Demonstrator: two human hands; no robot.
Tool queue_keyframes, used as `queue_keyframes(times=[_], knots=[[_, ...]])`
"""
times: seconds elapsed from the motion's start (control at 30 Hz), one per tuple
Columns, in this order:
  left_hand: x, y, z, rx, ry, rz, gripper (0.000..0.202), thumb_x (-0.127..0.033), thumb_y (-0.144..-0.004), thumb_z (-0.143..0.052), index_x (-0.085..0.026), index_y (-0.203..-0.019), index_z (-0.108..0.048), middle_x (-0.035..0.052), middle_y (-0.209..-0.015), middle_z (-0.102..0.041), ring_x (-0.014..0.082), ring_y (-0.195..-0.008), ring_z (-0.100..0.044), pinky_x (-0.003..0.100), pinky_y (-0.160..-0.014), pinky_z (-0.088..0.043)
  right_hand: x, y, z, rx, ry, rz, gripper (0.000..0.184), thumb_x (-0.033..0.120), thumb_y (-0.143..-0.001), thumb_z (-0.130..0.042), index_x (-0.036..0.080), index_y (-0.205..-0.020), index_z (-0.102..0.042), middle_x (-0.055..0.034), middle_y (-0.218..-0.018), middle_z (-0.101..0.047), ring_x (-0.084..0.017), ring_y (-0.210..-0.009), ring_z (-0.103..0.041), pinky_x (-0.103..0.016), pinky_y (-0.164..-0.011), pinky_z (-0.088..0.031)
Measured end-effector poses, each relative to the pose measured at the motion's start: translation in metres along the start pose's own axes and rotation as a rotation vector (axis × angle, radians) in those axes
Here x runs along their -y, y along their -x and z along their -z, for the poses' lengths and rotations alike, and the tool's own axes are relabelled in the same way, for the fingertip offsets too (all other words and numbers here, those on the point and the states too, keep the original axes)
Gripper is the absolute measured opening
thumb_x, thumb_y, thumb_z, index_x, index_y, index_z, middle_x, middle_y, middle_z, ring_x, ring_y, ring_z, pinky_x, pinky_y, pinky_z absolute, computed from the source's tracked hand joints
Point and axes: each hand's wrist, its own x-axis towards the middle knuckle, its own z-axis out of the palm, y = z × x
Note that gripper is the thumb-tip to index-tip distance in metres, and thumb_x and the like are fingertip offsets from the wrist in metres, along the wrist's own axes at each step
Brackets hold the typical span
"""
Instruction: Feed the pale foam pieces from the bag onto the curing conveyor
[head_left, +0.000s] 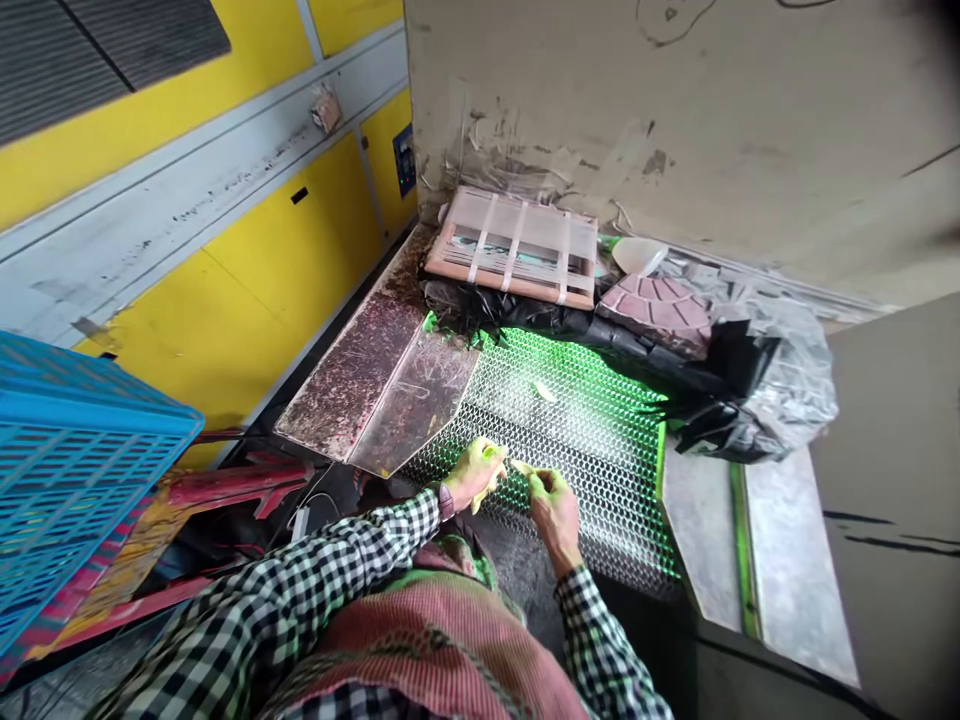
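Note:
My left hand (472, 474) is closed in front of me, over the near part of a metal mesh conveyor belt (600, 500). Small yellowish pieces (490, 453) show between its fingers; their kind is too small to tell. Close by on the right, my right hand (556, 510) pinches a thin, pale, pointed piece (521, 467) whose tip points toward the left hand. Farther up the belt lies a single pale leaf-shaped piece (544, 391), lit by green and white light.
A black plastic-wrapped ledge (555, 316) crosses the belt's far end, bearing a taped frame (525, 235) and clear plastic sheeting (795, 370). Metal side plates (405, 405) flank the belt. At left are a blue crate (82, 430) and a yellow machine (300, 270).

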Motion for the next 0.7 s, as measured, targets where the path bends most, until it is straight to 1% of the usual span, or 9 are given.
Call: queue_keyframes(times=[0.07, 0.13, 0.23, 0.3, 0.33, 0.4, 0.5, 0.57, 0.7], knots=[[-0.001, -0.003, -0.001, -0.017, 0.053, 0.01, 0.044, -0.059, -0.089, -0.07, -0.022, -0.093, -0.048, -0.0021, -0.071, -0.063, 0.0065, -0.04, -0.042, 0.019, -0.036, -0.027, 0.001, 0.002, 0.009, -0.076, 0.132, 0.051, 0.04, 0.056, -0.09, -0.051, 0.023, -0.104, -0.069, -0.0057, -0.085, -0.072, -0.022, -0.07, -0.061, -0.031, -0.061, -0.039], [-0.003, -0.006, -0.003, -0.042, 0.127, 0.012, 0.045, -0.062, -0.088, -0.069, -0.023, -0.093, -0.046, -0.003, -0.071, -0.062, 0.0069, -0.042, -0.043, 0.019, -0.038, -0.03, 0.006, 0.012, 0.012, -0.032, 0.048, 0.113, 0.043, 0.06, -0.091, -0.053, 0.023, -0.107, -0.068, -0.0057, -0.088, -0.073, -0.022, -0.072, -0.061, -0.031, -0.062, -0.041], [-0.009, -0.011, -0.011, -0.084, 0.243, 0.005, 0.051, -0.068, -0.087, -0.067, -0.023, -0.087, -0.044, -0.0041, -0.07, -0.057, 0.0067, -0.046, -0.044, 0.019, -0.041, -0.034, 0.019, 0.033, 0.002, 0.281, -0.271, 0.102, 0.047, 0.066, -0.09, -0.06, 0.022, -0.103, -0.068, -0.0062, -0.092, -0.073, -0.022, -0.073, -0.064, -0.031, -0.059, -0.047], [-0.015, -0.012, -0.018, -0.105, 0.3, 0.008, 0.055, -0.072, -0.084, -0.068, -0.022, -0.082, -0.044, -0.004, -0.069, -0.054, 0.0062, -0.046, -0.043, 0.02, -0.042, -0.033, 0.027, 0.046, -0.011, 0.398, -0.42, 0.063, 0.049, 0.067, -0.089, -0.064, 0.021, -0.104, -0.067, -0.0059, -0.093, -0.073, -0.021, -0.073, -0.065, -0.03, -0.057, -0.049], [-0.018, -0.013, -0.022, -0.113, 0.323, 0.011, 0.056, -0.073, -0.083, -0.068, -0.022, -0.08, -0.044, -0.0037, -0.069, -0.054, 0.0061, -0.045, -0.043, 0.02, -0.042, -0.032, 0.03, 0.05, -0.017, 0.388, -0.468, 0.049, 0.048, 0.067, -0.089, -0.065, 0.021, -0.103, -0.067, -0.005, -0.091, -0.072, -0.02, -0.071, -0.064, -0.03, -0.057, -0.049], [-0.025, -0.015, -0.026, -0.132, 0.359, 0.013, 0.057, -0.073, -0.083, -0.069, -0.022, -0.078, -0.045, -0.0033, -0.068, -0.053, 0.0064, -0.045, -0.043, 0.021, -0.041, -0.031, 0.032, 0.055, -0.026, 0.296, -0.533, 0.027, 0.046, 0.067, -0.09, -0.065, 0.021, -0.096, -0.065, -0.0023, -0.081, -0.068, -0.018, -0.066, -0.061, -0.028, -0.056, -0.047], [-0.035, -0.021, -0.024, -0.193, 0.403, 0.004, 0.053, -0.068, -0.086, -0.069, -0.022, -0.077, -0.044, -0.0045, -0.066, -0.051, 0.006, -0.045, -0.041, 0.02, -0.042, -0.031, 0.026, 0.052, -0.027, 0.23, -0.524, 0.018, 0.045, 0.066, -0.094, -0.06, 0.021, -0.09, -0.064, -0.0009, -0.074, -0.065, -0.017, -0.062, -0.057, -0.027, -0.055, -0.044], [-0.041, -0.026, -0.017, -0.234, 0.426, 0.008, 0.05, -0.062, -0.088, -0.069, -0.022, -0.078, -0.042, -0.0053, -0.066, -0.049, 0.0056, -0.046, -0.04, 0.019, -0.042, -0.03, 0.016, 0.045, -0.02, 0.156, -0.374, 0.108, 0.045, 0.063, -0.098, -0.054, 0.02, -0.093, -0.067, -0.0029, -0.078, -0.067, -0.017, -0.064, -0.057, -0.027, -0.057, -0.042], [-0.045, -0.03, -0.007, -0.221, 0.462, 0.053, 0.042, -0.056, -0.089, -0.068, -0.022, -0.083, -0.045, -0.0041, -0.067, -0.052, 0.0067, -0.047, -0.042, 0.019, -0.042, -0.03, -0.003, 0.028, -0.004, -0.129, 0.164, 0.345, 0.045, 0.053, -0.103, -0.041, 0.022, -0.106, -0.073, -0.0072, -0.094, -0.068, -0.015, -0.064, -0.051, -0.027, -0.056, -0.029]])
